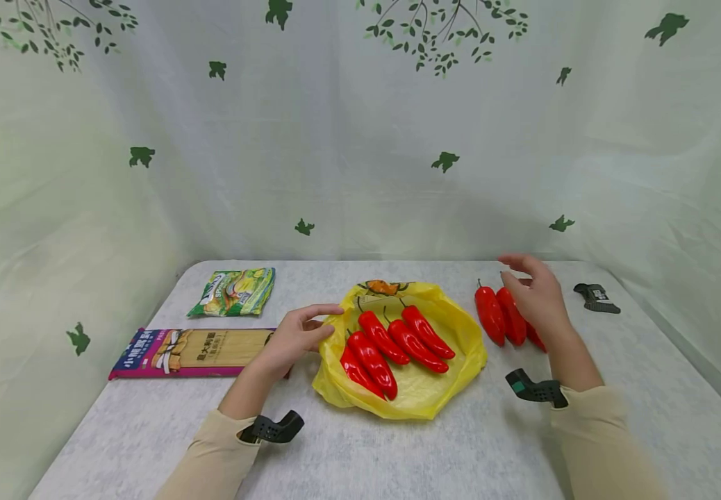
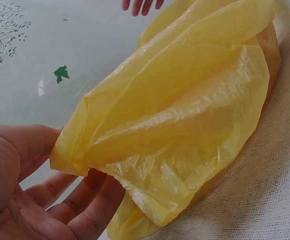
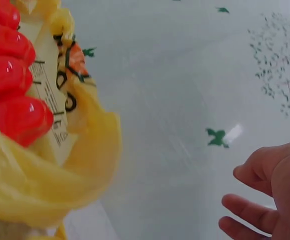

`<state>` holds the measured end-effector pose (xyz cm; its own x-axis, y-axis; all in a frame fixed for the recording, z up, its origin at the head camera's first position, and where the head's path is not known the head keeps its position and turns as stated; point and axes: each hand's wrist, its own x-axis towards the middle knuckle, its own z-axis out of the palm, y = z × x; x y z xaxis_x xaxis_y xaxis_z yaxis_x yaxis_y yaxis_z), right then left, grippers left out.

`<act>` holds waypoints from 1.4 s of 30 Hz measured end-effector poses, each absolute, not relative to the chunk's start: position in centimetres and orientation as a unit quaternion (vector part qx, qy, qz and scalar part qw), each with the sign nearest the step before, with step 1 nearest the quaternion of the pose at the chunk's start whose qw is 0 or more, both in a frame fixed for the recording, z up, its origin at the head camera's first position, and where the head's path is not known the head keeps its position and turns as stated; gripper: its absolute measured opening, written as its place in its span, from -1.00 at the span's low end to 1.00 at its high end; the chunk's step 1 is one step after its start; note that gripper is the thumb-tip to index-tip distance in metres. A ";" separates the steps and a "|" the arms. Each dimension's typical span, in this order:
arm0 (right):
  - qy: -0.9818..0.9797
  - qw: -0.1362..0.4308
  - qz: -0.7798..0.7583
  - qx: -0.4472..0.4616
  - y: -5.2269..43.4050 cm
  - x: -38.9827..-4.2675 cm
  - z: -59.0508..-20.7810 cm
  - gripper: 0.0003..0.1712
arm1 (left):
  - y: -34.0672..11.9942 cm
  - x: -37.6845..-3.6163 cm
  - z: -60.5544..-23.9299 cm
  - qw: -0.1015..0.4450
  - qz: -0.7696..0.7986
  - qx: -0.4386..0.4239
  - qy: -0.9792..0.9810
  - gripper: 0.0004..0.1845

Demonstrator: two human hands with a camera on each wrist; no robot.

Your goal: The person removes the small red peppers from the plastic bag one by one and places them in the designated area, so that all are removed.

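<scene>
A yellow plastic bag [image 1: 426,399] lies wide-mouthed at the middle of the table, with several glossy red chili peppers [image 1: 373,364] inside. My left hand [image 1: 294,340] pinches the bag's left rim between thumb and fingers; the left wrist view shows the thin film [image 2: 174,120] caught there. Farther right, my right hand [image 1: 538,295] hovers by three more red peppers [image 1: 490,316] on the table and partly covers them in the head view. Its thumb and fingers stand apart with nothing between them, as the right hand [image 3: 264,195] also shows in the right wrist view.
To the left lies a long purple-edged pack of noodles [image 1: 210,348], partly behind my left hand. A green and yellow snack packet [image 1: 235,292] sits at the back left. At the back right is a small black packet [image 1: 597,298]. A pale leaf-printed curtain [image 1: 367,139] surrounds the table.
</scene>
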<state>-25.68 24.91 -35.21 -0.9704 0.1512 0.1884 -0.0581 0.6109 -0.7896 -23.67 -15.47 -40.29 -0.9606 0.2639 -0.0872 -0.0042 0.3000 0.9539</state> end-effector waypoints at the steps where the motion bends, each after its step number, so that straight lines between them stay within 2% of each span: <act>1: -0.890 0.122 0.439 -0.015 24.6 -25.5 -35.0 -0.52 | -15.5 -23.7 -40.3 0.114 0.585 0.081 0.799 -0.62; 10: -0.894 0.142 0.416 0.082 22.1 -24.6 -34.4 -0.56 | -15.4 -23.8 -40.3 0.116 0.583 0.078 0.800 -0.62; 23: -0.892 0.084 0.398 0.199 19.4 -24.1 -34.7 -0.44 | -15.5 -23.8 -40.1 0.114 0.584 0.085 0.800 -0.62; 28: -0.888 0.048 0.394 0.232 18.5 -23.9 -35.3 -0.46 | -15.5 -23.7 -40.2 0.115 0.582 0.080 0.801 -0.62; 38: -0.871 -0.070 0.399 0.276 16.8 -23.5 -36.8 -0.44 | -15.5 -23.6 -40.2 0.116 0.583 0.080 0.800 -0.61; 42: -0.869 -0.090 0.391 0.290 16.4 -23.7 -37.4 -0.43 | -15.5 -23.6 -40.3 0.116 0.585 0.081 0.798 -0.61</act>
